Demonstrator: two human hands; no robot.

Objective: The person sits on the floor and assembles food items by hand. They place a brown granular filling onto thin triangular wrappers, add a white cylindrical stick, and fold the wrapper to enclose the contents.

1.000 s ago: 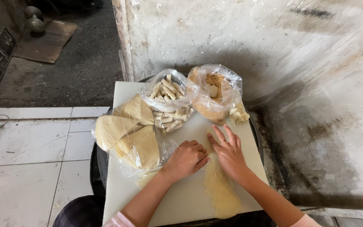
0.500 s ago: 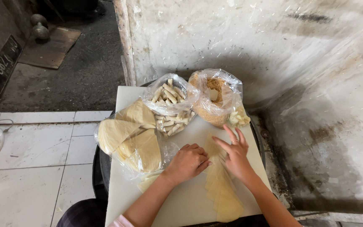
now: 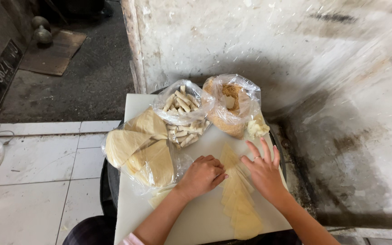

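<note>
A white rectangular plastic board [image 3: 196, 222] lies across a round black stand and serves as the bench. It butts up against a stained grey concrete wall [image 3: 296, 54] at its far edge. White floor tiles [image 3: 37, 181] spread to the left.

On the near right part of the board lies a row of thin, pale yellow triangular pastry sheets [image 3: 239, 199], overlapping one another and running from the middle of the board toward the near edge. The right hand [image 3: 262, 170] rests on the upper right of this row, palm down, fingers spread and pointing away toward the wall, gripping nothing. The left hand [image 3: 203, 174] sits just to the left of the row's top, curled into a loose fist with knuckles up, its fingertips tucked at the sheets' edge; whether it pinches a sheet cannot be told. Both forearms come in from the near edge.

Left of the left hand lies a clear plastic bag of stacked yellow wrappers [image 3: 137, 149]. Behind it are a clear bag of pale rolled sticks [image 3: 182, 113] and a clear bag of brown crumbs [image 3: 230, 106]. Bare board shows in the near left corner.
</note>
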